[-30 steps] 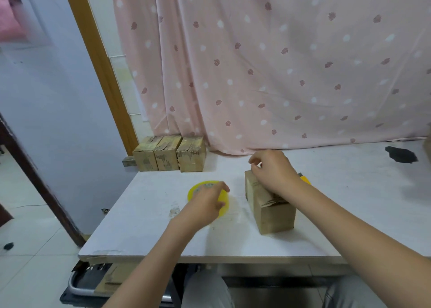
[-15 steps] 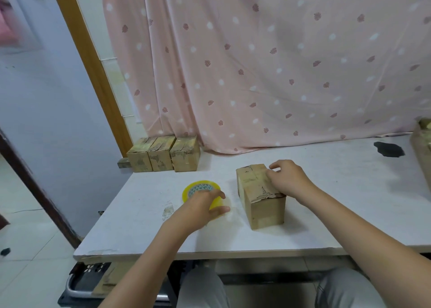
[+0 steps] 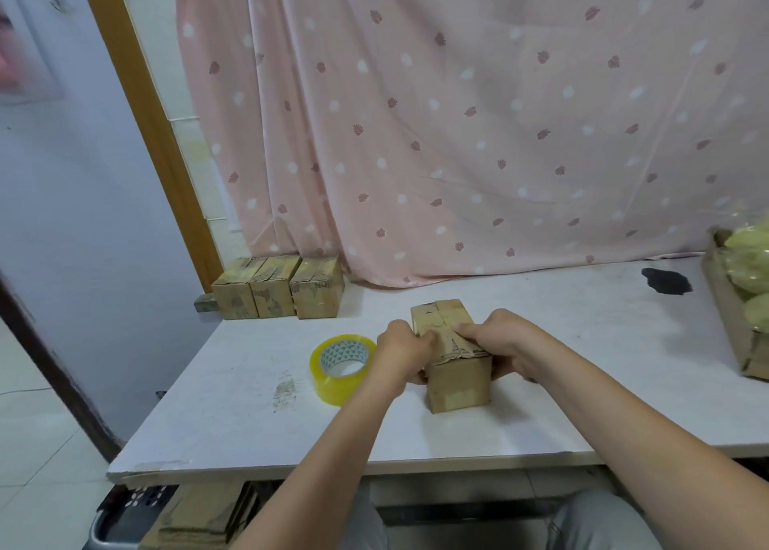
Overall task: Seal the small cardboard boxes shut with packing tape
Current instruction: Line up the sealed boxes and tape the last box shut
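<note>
A small brown cardboard box [image 3: 457,381] stands in the middle of the white table [image 3: 233,433], its top flaps folded down. My left hand [image 3: 401,352] grips the box's left side with fingers curled over the top edge. My right hand [image 3: 501,341] grips the right side, fingers over the top flap and thumb lower down. A yellow roll of packing tape [image 3: 342,367] lies flat on the table just left of my left hand, touched by neither hand.
Three small cardboard boxes [image 3: 278,286] stand in a row at the table's back left corner. A cardboard tray with pale green produce [image 3: 738,300] sits at the right edge. A dark patch [image 3: 666,281] marks the table. A pink curtain hangs behind. A crate [image 3: 125,516] sits under the table.
My left hand let go of the tape roll and moved right onto the box. My right hand shifted to grip the box's right side. The tape roll stayed on the table.
</note>
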A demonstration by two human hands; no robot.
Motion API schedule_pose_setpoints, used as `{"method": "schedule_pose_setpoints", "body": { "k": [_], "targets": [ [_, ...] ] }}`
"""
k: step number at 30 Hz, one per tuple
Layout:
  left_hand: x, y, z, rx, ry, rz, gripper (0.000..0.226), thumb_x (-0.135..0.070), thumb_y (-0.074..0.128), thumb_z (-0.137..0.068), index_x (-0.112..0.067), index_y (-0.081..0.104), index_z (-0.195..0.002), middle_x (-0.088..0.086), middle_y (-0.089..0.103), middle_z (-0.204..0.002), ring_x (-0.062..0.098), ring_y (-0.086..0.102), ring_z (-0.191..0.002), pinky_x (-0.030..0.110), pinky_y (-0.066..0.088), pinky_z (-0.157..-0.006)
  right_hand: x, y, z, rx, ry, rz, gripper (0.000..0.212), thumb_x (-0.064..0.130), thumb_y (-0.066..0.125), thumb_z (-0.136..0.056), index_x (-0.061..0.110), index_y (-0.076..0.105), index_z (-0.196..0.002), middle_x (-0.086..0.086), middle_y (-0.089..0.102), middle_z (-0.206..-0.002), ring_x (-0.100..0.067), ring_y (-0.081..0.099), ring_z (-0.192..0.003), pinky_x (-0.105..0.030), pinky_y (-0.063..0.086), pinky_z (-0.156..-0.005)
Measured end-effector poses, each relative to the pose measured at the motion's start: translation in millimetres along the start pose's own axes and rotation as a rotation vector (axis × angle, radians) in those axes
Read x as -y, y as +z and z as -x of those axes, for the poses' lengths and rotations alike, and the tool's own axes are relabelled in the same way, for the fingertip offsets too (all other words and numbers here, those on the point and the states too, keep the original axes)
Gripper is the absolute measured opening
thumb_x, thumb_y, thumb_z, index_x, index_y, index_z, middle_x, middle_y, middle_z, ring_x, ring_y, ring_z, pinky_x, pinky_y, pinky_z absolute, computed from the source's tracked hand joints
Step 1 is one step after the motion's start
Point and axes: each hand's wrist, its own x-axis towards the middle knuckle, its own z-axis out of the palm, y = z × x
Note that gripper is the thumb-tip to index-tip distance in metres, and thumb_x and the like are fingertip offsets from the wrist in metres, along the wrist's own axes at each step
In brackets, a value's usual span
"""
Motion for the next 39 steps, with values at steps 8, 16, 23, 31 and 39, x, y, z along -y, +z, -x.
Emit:
{"method": "schedule_pose_setpoints", "body": {
  "k": [8,16,23,31,39],
  "targets": [
    [-36,-52,-42,-0.031,0.075,0.183,0.029,-0.018,0.064,-0.098,0.010,0.065,-0.106,0.021,0.072,-0.103,0.034,0.074,-0.066,0.038,0.062,-0.055,65,2,-28,-0.019,-0.119,-0.105,0.022,0.020,0.068,-0.092,0.002,0.062,-0.082,-0.015,0.067,-0.080,-0.031,0.066,-0.068,-0.047,0.059,-0.063],
    [-30,-107,-120,-0.149,0.154,-0.001,0.030,-0.026,0.060,-0.100,-0.003,0.064,-0.081,0.004,0.056,-0.061,0.017,0.057,-0.047,0.031,0.051,-0.044,125,58,-111,0.007,-0.101,-0.101,0.020,0.022,0.059,-0.097,0.001,0.061,-0.098,-0.014,0.063,-0.081,-0.028,0.062,-0.064,-0.048,0.057,-0.063],
    [29,-130,-176,-0.501,0.413,-0.880,0.039,-0.048,0.036,-0.103,-0.022,0.064,-0.113,0.000,0.066,-0.116,0.029,0.056,-0.112,0.040,0.039,-0.092,121,113,-181,0.029,-0.041,-0.119,0.036,0.031,0.064,-0.091,0.002,0.060,-0.112,-0.019,0.068,-0.101,-0.035,0.069,-0.081,-0.050,0.059,-0.064],
    [50,-124,-209,-0.308,0.316,-0.778,0.067,-0.060,0.016,-0.103,-0.022,0.023,-0.158,0.008,0.022,-0.164,0.029,0.013,-0.152,0.052,-0.004,-0.121,135,140,-233,-0.069,-0.096,-0.117,0.045,0.039,0.065,-0.082,0.009,0.061,-0.116,-0.012,0.066,-0.108,-0.034,0.064,-0.095,-0.048,0.057,-0.082],
    [50,-118,-219,-0.305,0.301,-0.870,0.060,-0.058,0.018,-0.104,-0.031,0.019,-0.158,-0.001,0.009,-0.168,0.039,0.006,-0.152,0.063,-0.002,-0.117,144,146,-248,-0.108,-0.107,-0.079,0.041,0.038,0.064,-0.085,0.009,0.062,-0.113,-0.012,0.068,-0.107,-0.033,0.064,-0.094,-0.045,0.059,-0.076]
  ]
}}
